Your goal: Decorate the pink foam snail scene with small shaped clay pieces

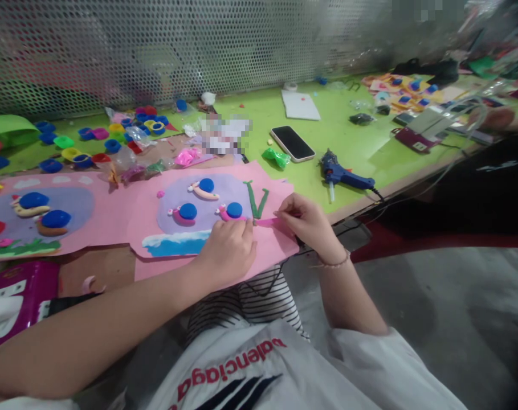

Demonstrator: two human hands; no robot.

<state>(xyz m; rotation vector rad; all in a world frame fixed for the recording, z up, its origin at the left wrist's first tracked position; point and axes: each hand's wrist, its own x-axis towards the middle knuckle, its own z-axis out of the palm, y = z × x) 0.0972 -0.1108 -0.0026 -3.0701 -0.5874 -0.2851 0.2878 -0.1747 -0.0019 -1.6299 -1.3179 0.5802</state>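
A pink foam sheet (156,219) lies at the table's front edge, with a purple oval, blue bottle-cap snails (234,210), a blue-and-white wave strip and a green V shape (256,199). My left hand (228,250) rests on the sheet below the right snail, fingers curled and pinching one end of a small pink strip (265,222). My right hand (304,219) pinches the strip's other end just right of the V.
A blue glue gun (344,175), a phone (292,143) and a green scrap lie behind the sheet on the green table (327,134). A second pink snail sheet (70,210) and loose coloured caps (113,136) sit at left. Another person's hand (492,118) shows at far right.
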